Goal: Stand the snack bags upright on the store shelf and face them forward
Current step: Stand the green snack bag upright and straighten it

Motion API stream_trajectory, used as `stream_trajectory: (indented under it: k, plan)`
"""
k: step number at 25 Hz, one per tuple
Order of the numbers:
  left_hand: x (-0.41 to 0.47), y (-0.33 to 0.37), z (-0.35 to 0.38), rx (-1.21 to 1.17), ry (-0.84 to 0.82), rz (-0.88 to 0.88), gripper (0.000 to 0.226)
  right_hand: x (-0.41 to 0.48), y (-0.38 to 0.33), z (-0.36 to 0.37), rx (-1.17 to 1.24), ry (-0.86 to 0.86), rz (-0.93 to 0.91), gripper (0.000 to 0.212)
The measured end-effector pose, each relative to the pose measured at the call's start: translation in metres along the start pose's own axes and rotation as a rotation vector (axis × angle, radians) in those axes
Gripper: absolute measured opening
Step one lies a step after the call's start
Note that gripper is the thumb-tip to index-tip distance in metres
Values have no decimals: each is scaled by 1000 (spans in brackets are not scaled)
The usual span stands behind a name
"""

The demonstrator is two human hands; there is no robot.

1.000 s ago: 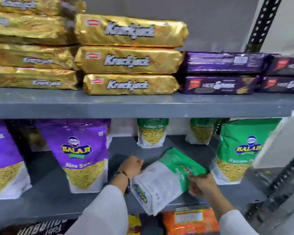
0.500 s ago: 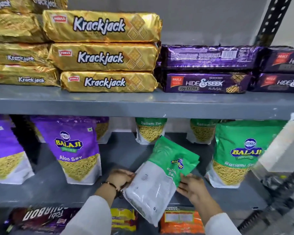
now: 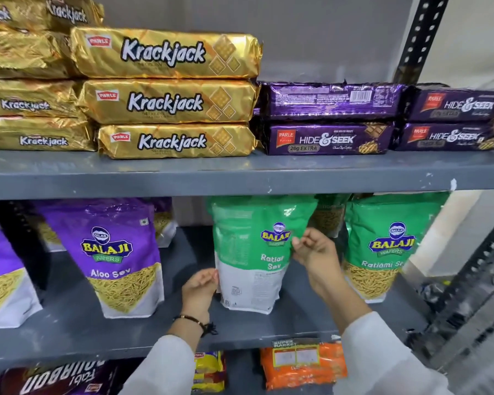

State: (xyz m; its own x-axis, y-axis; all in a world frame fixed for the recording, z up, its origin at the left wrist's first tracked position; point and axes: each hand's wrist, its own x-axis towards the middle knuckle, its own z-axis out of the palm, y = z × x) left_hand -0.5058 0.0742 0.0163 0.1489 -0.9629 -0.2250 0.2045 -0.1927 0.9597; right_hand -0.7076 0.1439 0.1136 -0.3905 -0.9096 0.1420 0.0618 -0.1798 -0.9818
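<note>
A green and white Balaji Ratlami Sev bag (image 3: pixel 254 252) stands upright on the grey middle shelf (image 3: pixel 97 332), its printed back and side turned towards me. My left hand (image 3: pixel 198 289) touches its lower left edge with fingers slightly curled. My right hand (image 3: pixel 315 249) pinches its right edge near the logo. Another green Ratlami Sev bag (image 3: pixel 385 243) stands upright to the right, face forward. A purple Aloo Sev bag (image 3: pixel 117 258) stands upright to the left, and a second purple bag (image 3: pixel 0 275) is at the far left.
Gold Krackjack packs (image 3: pixel 166 95) and purple Hide & Seek packs (image 3: pixel 328 138) lie stacked on the upper shelf. More bags stand behind at the back. An orange pack (image 3: pixel 303 366) and a dark pack (image 3: pixel 54 377) lie on the lower shelf. A black perforated upright (image 3: pixel 417 38) borders the right.
The green bag went from lying tilted in both hands to standing upright on the shelf. My right hand moved up to its right edge and my left to its lower left edge.
</note>
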Motion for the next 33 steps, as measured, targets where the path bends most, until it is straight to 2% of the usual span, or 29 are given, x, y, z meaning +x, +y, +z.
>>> stream_trajectory:
  k: [2,4,8,10,12,14,16,17,19,20,22,23,24,26,28,29,31,33]
  plan:
    - [7,-15,-3,30,34,-46,16,-3,13,7,-57,-13,-17,28]
    - [9,-21,-7,89,-29,-82,20,-8,20,10,-38,-13,-11,25]
    - [2,-4,-7,104,-63,39,30,-23,16,12,-57,210,-50,27]
    - [1,1,-8,116,-111,118,38,-37,16,21,9,133,41,24]
    - [-4,0,-12,134,-112,150,34,-44,19,31,36,-1,178,19]
    - [-21,-5,-14,188,-40,198,22,-44,19,35,52,-97,232,34]
    - [-52,-11,-10,273,51,231,23,-42,21,37,71,-171,201,64]
    - [-69,-17,-3,285,77,229,24,-44,22,38,-10,-176,154,77]
    - [-101,-31,18,303,14,224,26,-45,26,42,-289,-140,43,91]
    - [-114,-34,29,329,-98,207,34,-44,28,43,-377,-114,19,92]
    - [-126,-31,43,375,-371,176,44,-35,32,39,-301,-49,15,88]
    - [-121,-24,44,356,-431,190,39,-30,33,34,-214,-15,35,82]
    - [-111,-15,40,307,-411,204,35,-25,31,30,-125,0,52,75]
    - [-78,3,25,164,-191,187,38,-15,25,22,7,-42,111,55]
    - [-40,18,9,-1,-2,93,33,-4,19,17,85,-145,194,37]
    - [-24,26,5,-32,9,16,30,3,18,15,92,-174,227,32]
    - [-7,35,5,-2,-112,-111,41,17,17,12,60,-190,279,26]
    - [-4,39,9,23,-222,-126,42,26,18,10,22,-191,279,27]
